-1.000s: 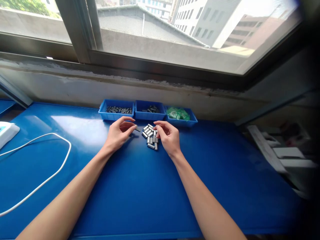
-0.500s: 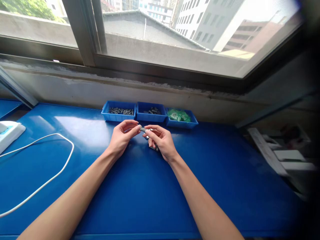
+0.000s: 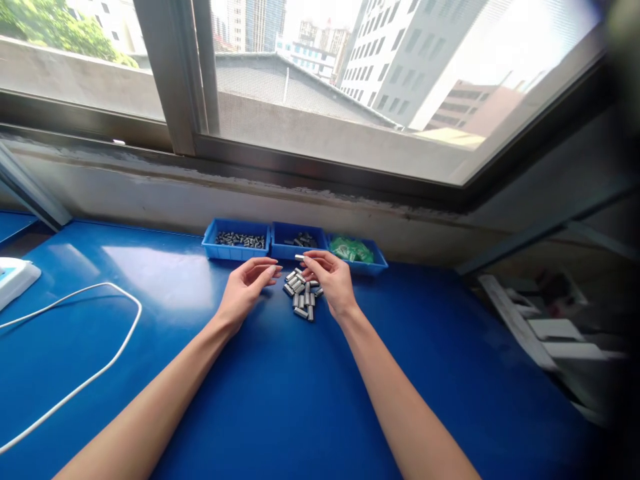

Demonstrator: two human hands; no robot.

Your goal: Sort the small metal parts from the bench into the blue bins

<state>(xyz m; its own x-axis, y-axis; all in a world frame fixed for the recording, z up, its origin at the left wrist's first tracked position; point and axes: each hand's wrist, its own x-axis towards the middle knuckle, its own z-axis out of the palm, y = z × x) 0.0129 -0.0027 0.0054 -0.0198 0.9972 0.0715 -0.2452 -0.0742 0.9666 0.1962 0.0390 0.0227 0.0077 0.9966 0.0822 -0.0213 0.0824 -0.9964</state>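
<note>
My right hand (image 3: 327, 279) pinches a small silvery metal cylinder (image 3: 300, 257) between thumb and fingertips, just in front of the middle bin. To its left, my left hand (image 3: 250, 283) hovers over the table with fingers curled and thumb close to the fingertips. Whether something tiny sits in that pinch is too small to make out. Between and below the hands lies a loose pile of short metal cylinders (image 3: 301, 293), partly behind my right fingers.
Along the wall stand three blue bins: one with small dark screws (image 3: 240, 240), one with dark metal pieces (image 3: 302, 239), one with a green plastic bag (image 3: 353, 250). A white cable (image 3: 113, 360) and power strip (image 3: 15, 280) lie left on the blue table (image 3: 280, 407).
My hands, which met at one metal piece, have drawn apart. The cylinder stays in my right hand. The pile shows more fully, and the view has tilted up slightly.
</note>
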